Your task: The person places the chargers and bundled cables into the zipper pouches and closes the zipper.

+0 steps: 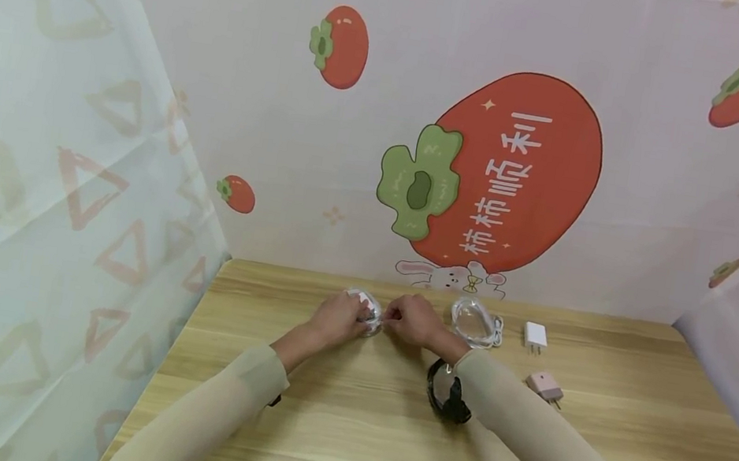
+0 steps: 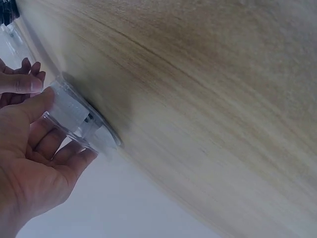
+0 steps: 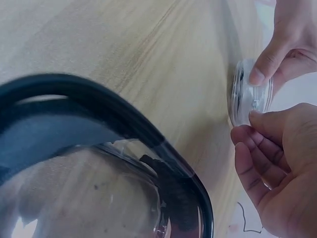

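Note:
A small round clear plastic case (image 1: 370, 312) sits near the back middle of the wooden table (image 1: 339, 433), with something small and dark inside. My left hand (image 1: 360, 315) grips it, thumb on top and fingers curled under, as the left wrist view shows on the clear case (image 2: 74, 116). My right hand (image 1: 394, 317) meets it from the right and pinches its edge with curled fingers. In the right wrist view the clear case (image 3: 250, 96) stands on edge between the left hand's fingers (image 3: 277, 52) and the right hand's fingers (image 3: 257, 141).
A second clear case (image 1: 474, 322) holding a white cable lies right of my hands, then a white charger (image 1: 535, 336) and a pink charger (image 1: 545, 386). A black-rimmed clear case (image 1: 446, 392) lies under my right forearm. Printed cloth walls stand around the table.

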### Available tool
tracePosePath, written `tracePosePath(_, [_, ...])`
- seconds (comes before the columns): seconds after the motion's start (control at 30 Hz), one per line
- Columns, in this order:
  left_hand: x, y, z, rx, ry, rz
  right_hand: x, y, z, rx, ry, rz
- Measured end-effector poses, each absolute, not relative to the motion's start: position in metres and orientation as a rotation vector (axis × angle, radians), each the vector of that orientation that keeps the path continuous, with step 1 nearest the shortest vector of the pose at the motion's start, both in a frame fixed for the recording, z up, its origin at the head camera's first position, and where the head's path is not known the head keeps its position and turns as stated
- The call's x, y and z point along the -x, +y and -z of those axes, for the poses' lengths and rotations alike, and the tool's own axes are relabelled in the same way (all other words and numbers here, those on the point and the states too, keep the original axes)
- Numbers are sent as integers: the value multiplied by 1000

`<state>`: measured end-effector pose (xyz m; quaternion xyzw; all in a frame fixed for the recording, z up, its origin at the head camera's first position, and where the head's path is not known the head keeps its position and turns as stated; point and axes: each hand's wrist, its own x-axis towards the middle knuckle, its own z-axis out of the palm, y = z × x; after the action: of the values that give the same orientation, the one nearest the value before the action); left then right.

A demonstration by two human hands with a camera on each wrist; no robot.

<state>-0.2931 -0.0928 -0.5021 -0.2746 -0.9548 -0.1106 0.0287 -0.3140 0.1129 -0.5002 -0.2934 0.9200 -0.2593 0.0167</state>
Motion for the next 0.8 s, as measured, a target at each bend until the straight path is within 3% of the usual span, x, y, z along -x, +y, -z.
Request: tracePosePath(0.8, [295,-99,502,924,-2905,395,313,117,511,869,2821,884])
